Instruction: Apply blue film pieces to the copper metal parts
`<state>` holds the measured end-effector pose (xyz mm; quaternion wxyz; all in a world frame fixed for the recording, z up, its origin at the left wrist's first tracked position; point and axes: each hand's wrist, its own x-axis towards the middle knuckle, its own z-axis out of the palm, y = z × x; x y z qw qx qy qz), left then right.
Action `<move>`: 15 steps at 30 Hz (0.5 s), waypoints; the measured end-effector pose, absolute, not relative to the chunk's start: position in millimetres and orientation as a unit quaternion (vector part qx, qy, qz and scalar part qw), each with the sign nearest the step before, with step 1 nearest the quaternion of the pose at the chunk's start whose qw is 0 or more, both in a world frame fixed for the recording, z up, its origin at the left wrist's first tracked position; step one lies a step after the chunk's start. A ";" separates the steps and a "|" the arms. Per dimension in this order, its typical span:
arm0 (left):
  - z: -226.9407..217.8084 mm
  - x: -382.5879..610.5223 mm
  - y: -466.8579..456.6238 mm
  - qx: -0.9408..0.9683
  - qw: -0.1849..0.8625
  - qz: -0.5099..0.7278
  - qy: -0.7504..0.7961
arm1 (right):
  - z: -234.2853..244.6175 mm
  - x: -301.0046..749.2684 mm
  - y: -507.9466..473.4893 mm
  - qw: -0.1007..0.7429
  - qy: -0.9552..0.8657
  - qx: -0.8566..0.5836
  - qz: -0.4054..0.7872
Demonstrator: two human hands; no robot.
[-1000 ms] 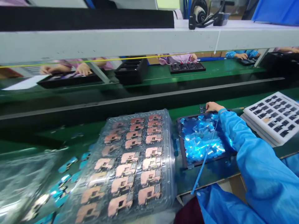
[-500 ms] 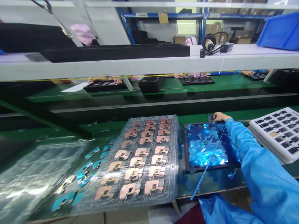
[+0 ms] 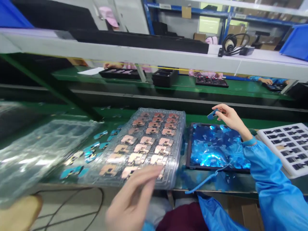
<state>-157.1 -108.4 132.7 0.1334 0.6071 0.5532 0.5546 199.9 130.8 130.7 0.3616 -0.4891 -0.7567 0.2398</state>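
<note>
The right hand [image 3: 227,117] pinches a small blue piece [image 3: 212,114] above a black tray [image 3: 189,144] heaped with blue scraps; the blurred left hand [image 3: 132,200], fingers apart, hovers by a clear tray [image 3: 178,150] of copper parts, its rows all filled

Copper-pink parts [image 3: 141,148] in rows, beside glossy blue film pieces [image 3: 216,144].

An electronics assembly workshop: a green conveyor line [image 3: 240,90] with a clear tray of copper-coloured parts [image 3: 141,144] on its near side, co-workers' hands [image 3: 268,81] beyond it, and blue steel racking [image 3: 185,9] behind.
</note>
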 end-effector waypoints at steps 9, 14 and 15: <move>105.7 -92.8 -33.0 0.453 0.388 0.645 0.477 | 144.0 72.0 34.8 0.421 -0.735 -0.320 0.425; 92.5 -104.7 -47.0 0.406 0.365 0.670 0.503 | 116.5 51.0 30.9 0.429 -0.700 -0.319 0.474; 91.4 -106.5 -49.1 0.411 0.359 0.668 0.507 | 113.3 48.7 30.5 0.428 -0.700 -0.320 0.474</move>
